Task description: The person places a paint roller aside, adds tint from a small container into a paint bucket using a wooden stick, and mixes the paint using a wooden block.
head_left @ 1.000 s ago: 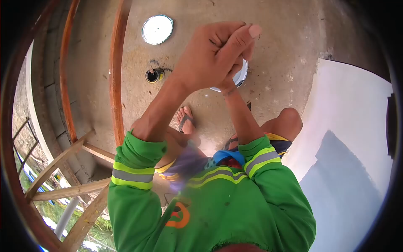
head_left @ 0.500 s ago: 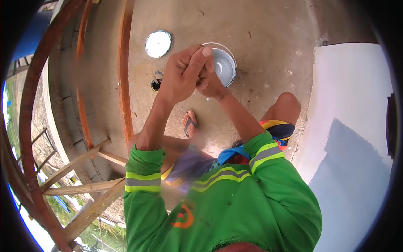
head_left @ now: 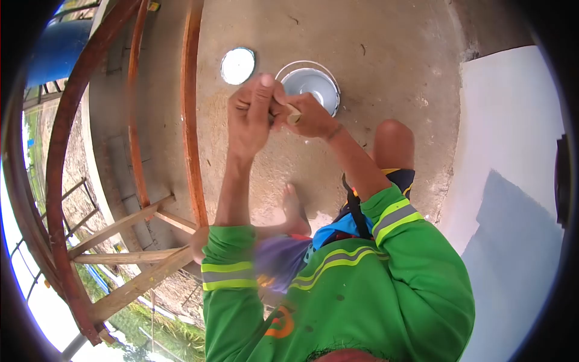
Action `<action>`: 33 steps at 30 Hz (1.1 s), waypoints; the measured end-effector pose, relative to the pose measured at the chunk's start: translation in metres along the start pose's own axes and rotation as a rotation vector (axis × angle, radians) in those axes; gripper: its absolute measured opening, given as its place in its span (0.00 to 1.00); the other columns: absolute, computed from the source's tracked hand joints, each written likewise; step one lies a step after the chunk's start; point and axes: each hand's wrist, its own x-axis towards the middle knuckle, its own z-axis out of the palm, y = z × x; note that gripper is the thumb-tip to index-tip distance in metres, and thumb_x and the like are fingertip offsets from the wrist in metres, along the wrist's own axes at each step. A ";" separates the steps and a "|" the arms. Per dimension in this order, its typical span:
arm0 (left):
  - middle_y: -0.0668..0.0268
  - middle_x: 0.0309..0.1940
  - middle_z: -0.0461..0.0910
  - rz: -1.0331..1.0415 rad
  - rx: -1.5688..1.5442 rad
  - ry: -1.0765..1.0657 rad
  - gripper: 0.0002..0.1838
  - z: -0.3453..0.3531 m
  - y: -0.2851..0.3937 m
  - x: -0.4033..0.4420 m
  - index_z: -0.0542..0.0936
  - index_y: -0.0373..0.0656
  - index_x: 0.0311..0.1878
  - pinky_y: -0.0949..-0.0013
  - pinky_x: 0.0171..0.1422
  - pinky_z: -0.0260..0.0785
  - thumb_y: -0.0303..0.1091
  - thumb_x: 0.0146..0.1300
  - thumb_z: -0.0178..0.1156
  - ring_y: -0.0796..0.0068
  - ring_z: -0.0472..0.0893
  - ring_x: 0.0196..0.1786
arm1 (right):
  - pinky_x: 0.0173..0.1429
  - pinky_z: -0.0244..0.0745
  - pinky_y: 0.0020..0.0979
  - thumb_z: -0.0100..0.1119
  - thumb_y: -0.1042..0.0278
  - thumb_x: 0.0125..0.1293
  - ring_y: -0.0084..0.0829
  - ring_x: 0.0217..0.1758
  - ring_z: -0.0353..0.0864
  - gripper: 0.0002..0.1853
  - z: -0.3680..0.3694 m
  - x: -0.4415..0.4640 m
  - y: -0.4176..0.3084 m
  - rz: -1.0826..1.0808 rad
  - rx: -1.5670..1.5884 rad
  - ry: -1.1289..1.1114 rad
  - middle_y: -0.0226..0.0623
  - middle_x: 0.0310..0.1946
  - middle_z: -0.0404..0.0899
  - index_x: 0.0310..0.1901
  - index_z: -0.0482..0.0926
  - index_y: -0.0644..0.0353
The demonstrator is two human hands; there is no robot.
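My left hand (head_left: 248, 117) is closed, thumb raised and fingers curled, in front of my chest. Close against it, my right hand (head_left: 313, 117) is also closed, with a small tan, stick-like piece (head_left: 294, 114) showing between its fingers. The kind of thing this piece is does not show, and what the left fingers hold is hidden. Below and beyond the hands stands a paint bucket (head_left: 325, 90) with a raised wire handle and pale grey paint inside. Its near side is partly covered by my hands.
A round lid (head_left: 237, 65) smeared white lies on the concrete floor (head_left: 398, 66). Red-brown metal bars (head_left: 191, 114) and wooden braces (head_left: 129, 257) stand on the left. To the right is a white surface (head_left: 500, 114) with a grey-blue painted patch (head_left: 518, 241).
The hands have turned slightly and the tan piece now shows at the right hand. A small dark container left of the bucket is no longer visible. My legs and the view have shifted.
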 end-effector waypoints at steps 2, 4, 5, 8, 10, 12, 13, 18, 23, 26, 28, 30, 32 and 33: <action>0.71 0.13 0.70 0.068 0.036 -0.037 0.24 0.008 0.001 0.007 0.76 0.41 0.30 0.78 0.19 0.54 0.46 0.82 0.49 0.86 0.68 0.15 | 0.40 0.79 0.34 0.69 0.68 0.53 0.39 0.33 0.87 0.10 -0.013 0.010 -0.001 0.015 0.005 0.017 0.42 0.30 0.86 0.37 0.83 0.59; 0.70 0.13 0.71 0.089 0.058 -0.026 0.24 0.002 0.003 0.007 0.77 0.41 0.30 0.78 0.19 0.55 0.46 0.81 0.50 0.86 0.67 0.14 | 0.39 0.79 0.34 0.71 0.66 0.53 0.39 0.32 0.86 0.11 0.004 0.023 0.001 -0.050 -0.004 0.087 0.43 0.29 0.85 0.37 0.82 0.59; 0.70 0.13 0.71 0.072 0.068 -0.016 0.24 -0.007 0.003 0.009 0.77 0.40 0.30 0.78 0.19 0.55 0.46 0.81 0.50 0.86 0.67 0.14 | 0.39 0.78 0.34 0.71 0.66 0.53 0.39 0.31 0.86 0.11 0.014 0.033 0.001 -0.085 -0.014 0.122 0.44 0.28 0.85 0.36 0.82 0.59; 0.70 0.13 0.72 -0.003 0.107 0.029 0.24 -0.018 0.002 -0.003 0.76 0.40 0.29 0.77 0.19 0.55 0.46 0.81 0.50 0.86 0.67 0.14 | 0.39 0.78 0.35 0.74 0.62 0.53 0.38 0.28 0.83 0.14 0.032 0.015 0.003 0.010 0.019 0.028 0.46 0.27 0.83 0.37 0.81 0.61; 0.70 0.13 0.72 0.000 -0.010 0.013 0.24 -0.013 0.006 -0.004 0.76 0.40 0.29 0.78 0.20 0.56 0.46 0.81 0.50 0.86 0.67 0.15 | 0.38 0.78 0.34 0.74 0.62 0.55 0.37 0.27 0.82 0.13 0.020 0.006 -0.003 0.001 -0.028 -0.049 0.44 0.26 0.83 0.36 0.82 0.61; 0.70 0.13 0.71 0.038 -0.104 -0.036 0.24 -0.008 0.006 0.001 0.76 0.40 0.29 0.78 0.21 0.57 0.47 0.81 0.51 0.86 0.68 0.15 | 0.38 0.77 0.33 0.73 0.64 0.54 0.35 0.27 0.83 0.12 -0.003 0.009 -0.005 -0.040 -0.079 -0.001 0.43 0.26 0.84 0.36 0.83 0.61; 0.71 0.13 0.70 0.050 -0.048 -0.045 0.25 -0.003 0.009 0.005 0.76 0.40 0.29 0.78 0.21 0.57 0.47 0.81 0.50 0.86 0.67 0.15 | 0.38 0.77 0.33 0.72 0.64 0.54 0.35 0.27 0.83 0.11 -0.009 0.013 -0.008 -0.054 -0.102 0.026 0.42 0.26 0.85 0.36 0.83 0.61; 0.73 0.11 0.68 0.011 0.112 -0.080 0.25 -0.012 0.009 0.019 0.77 0.41 0.30 0.77 0.20 0.53 0.49 0.81 0.49 0.88 0.64 0.14 | 0.41 0.78 0.32 0.70 0.69 0.54 0.27 0.32 0.84 0.12 0.029 0.030 0.018 -0.075 -0.068 0.172 0.41 0.30 0.87 0.41 0.86 0.62; 0.71 0.10 0.68 -0.006 -0.153 -0.223 0.25 -0.002 0.017 0.020 0.77 0.38 0.28 0.75 0.21 0.57 0.46 0.79 0.53 0.85 0.68 0.15 | 0.44 0.78 0.31 0.67 0.72 0.58 0.26 0.38 0.85 0.10 0.003 0.007 -0.014 0.024 0.026 0.204 0.37 0.34 0.88 0.41 0.86 0.62; 0.69 0.11 0.69 0.049 0.019 -0.261 0.26 0.002 0.009 0.039 0.77 0.37 0.26 0.74 0.21 0.58 0.47 0.79 0.54 0.85 0.68 0.15 | 0.45 0.78 0.31 0.66 0.70 0.60 0.26 0.39 0.85 0.07 0.000 0.025 0.001 -0.033 -0.005 0.297 0.34 0.33 0.87 0.39 0.85 0.62; 0.68 0.11 0.70 0.042 0.123 -0.210 0.26 -0.010 0.010 0.051 0.77 0.37 0.26 0.74 0.22 0.59 0.46 0.78 0.54 0.85 0.68 0.15 | 0.45 0.77 0.31 0.65 0.69 0.61 0.26 0.39 0.84 0.07 0.017 0.032 0.025 -0.079 -0.054 0.415 0.33 0.32 0.85 0.39 0.83 0.62; 0.69 0.10 0.71 -0.006 0.116 -0.181 0.25 -0.020 0.007 0.054 0.78 0.38 0.26 0.75 0.22 0.59 0.46 0.78 0.54 0.85 0.68 0.15 | 0.43 0.77 0.31 0.64 0.69 0.62 0.26 0.38 0.83 0.07 0.035 0.035 0.037 -0.111 -0.145 0.532 0.33 0.33 0.84 0.39 0.82 0.63; 0.70 0.10 0.70 -0.012 -0.046 -0.140 0.25 -0.020 0.000 0.060 0.78 0.38 0.26 0.74 0.22 0.60 0.46 0.77 0.54 0.85 0.69 0.15 | 0.42 0.76 0.31 0.64 0.69 0.62 0.26 0.38 0.82 0.08 0.028 0.030 0.033 -0.005 -0.178 0.428 0.33 0.33 0.84 0.40 0.80 0.63; 0.70 0.10 0.70 -0.012 -0.127 -0.118 0.25 -0.019 -0.001 0.062 0.78 0.38 0.26 0.74 0.22 0.60 0.46 0.77 0.54 0.84 0.69 0.15 | 0.42 0.76 0.32 0.65 0.69 0.63 0.26 0.39 0.82 0.09 0.004 0.026 0.006 0.117 -0.143 0.267 0.34 0.34 0.84 0.41 0.80 0.64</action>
